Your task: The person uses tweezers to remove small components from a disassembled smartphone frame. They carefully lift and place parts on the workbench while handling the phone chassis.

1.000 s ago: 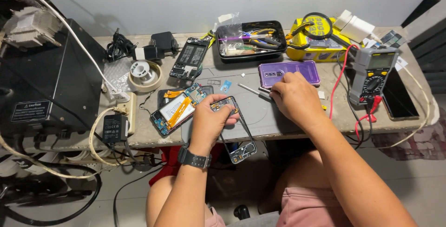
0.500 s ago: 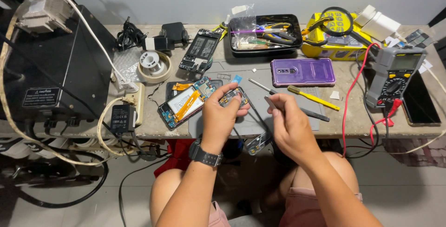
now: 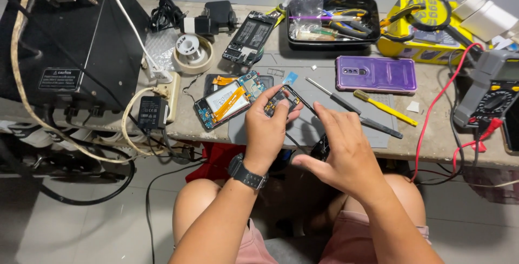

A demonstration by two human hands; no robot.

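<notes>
My left hand (image 3: 268, 129), with a black wristwatch, grips the upper end of a thin black phone frame (image 3: 285, 98) above the grey work mat (image 3: 346, 119). My right hand (image 3: 343, 150) holds the lower end of the same frame near the table's front edge; that end is hidden behind the fingers. An opened phone (image 3: 229, 99) with orange flex cables lies just left of my left hand. A black-handled screwdriver (image 3: 352, 108) and a yellow-handled screwdriver (image 3: 385, 107) lie on the mat to the right of my hands.
A purple phone case (image 3: 376, 74) lies behind the mat. Black tool tray (image 3: 332, 22), another opened phone (image 3: 251, 37), tape roll (image 3: 192, 53), black machine (image 3: 70, 42) at left, multimeter (image 3: 490, 92) with red lead at right, yellow box with magnifier (image 3: 427, 21).
My right hand left the table near the purple case and came down to the phone frame. Both hands now hold the frame, lifted closer to me.
</notes>
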